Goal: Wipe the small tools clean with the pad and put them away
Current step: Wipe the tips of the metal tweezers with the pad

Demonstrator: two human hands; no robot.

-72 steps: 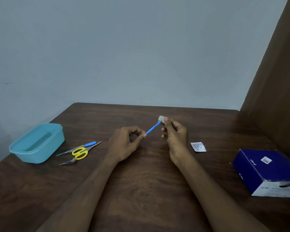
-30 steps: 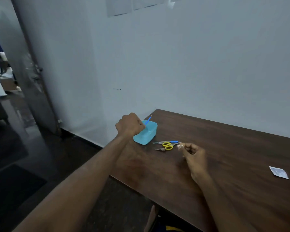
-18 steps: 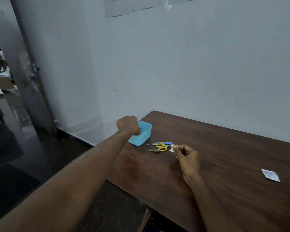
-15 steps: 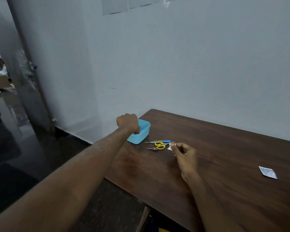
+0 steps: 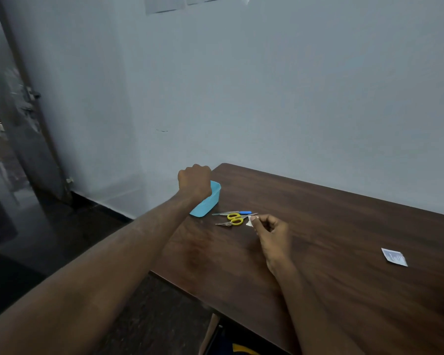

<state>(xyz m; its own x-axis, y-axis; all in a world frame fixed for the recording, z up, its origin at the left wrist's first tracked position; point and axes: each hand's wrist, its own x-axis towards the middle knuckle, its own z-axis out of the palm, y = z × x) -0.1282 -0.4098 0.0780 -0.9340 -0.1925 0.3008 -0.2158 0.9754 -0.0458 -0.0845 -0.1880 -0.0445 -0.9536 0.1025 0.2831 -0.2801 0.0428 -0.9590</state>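
Observation:
My left hand point(image 5: 194, 181) hovers over the light blue plastic container point(image 5: 212, 204) at the table's left corner. Its fingers are curled and turned away from me, so whatever they hold is hidden. My right hand point(image 5: 272, 233) rests on the table and pinches a small white pad point(image 5: 249, 223) between thumb and fingertips. Just left of the pad lie yellow-handled scissors point(image 5: 235, 219) and a thin metal tool with a blue handle point(image 5: 237, 213). The blue swab-like tool does not show.
The dark wooden table point(image 5: 331, 226) ends close to the container, with dark floor below on the left. A torn white sachet point(image 5: 394, 257) lies at the right. A pale wall stands behind, and a door at the far left.
My left hand carried the blue stick tool from mid-table to the container, and the tool dropped out of sight there. My right hand moved the pad down beside the scissors. My head turned left.

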